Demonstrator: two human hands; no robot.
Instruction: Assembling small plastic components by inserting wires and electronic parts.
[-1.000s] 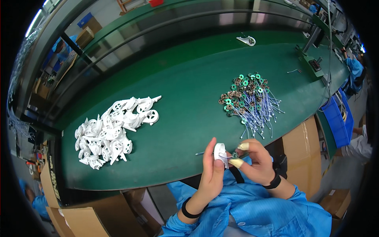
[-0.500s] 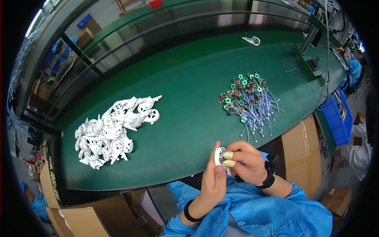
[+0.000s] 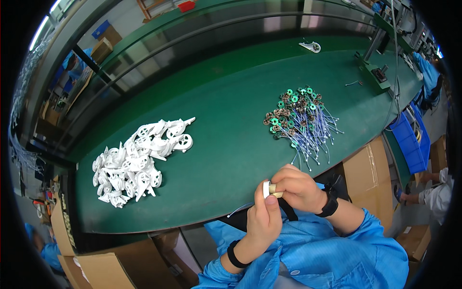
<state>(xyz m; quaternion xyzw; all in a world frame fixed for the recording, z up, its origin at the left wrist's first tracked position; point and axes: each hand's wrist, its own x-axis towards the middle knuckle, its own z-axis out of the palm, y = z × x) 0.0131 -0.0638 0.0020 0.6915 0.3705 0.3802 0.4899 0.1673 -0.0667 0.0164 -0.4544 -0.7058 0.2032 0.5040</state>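
At the lower left, a cardboard box (image 3: 108, 269) stands open below the green table (image 3: 226, 144); on the table's left part lies a heap of white plastic parts (image 3: 127, 166), with spoked round ends and narrow tails, jumbled over one another; nearer the middle, at the table's near edge, a thin pale wire (image 3: 238, 210) sticks out to the left from behind the fingers of the left hand (image 3: 265, 220); that hand, with a black band (image 3: 235, 254) on its wrist, grips a white plastic piece (image 3: 266, 189) between thumb and fingers, the piece's rim turned up on edge between the two hands; the right hand (image 3: 303, 190) meets it from the other side, its thumb and forefinger, in pale yellow finger covers (image 3: 273, 188), drawn close together against the piece, though whether they pinch anything cannot be told; beyond this hand lies a heap of small round green and copper-coloured parts (image 3: 293, 113), their bluish wires fanned toward the near right; farther back rests a single white part (image 3: 312, 47); then come a loose wired part (image 3: 354, 83), a green metal stand (image 3: 373, 74) and, at the right, a blue bin (image 3: 412, 147).
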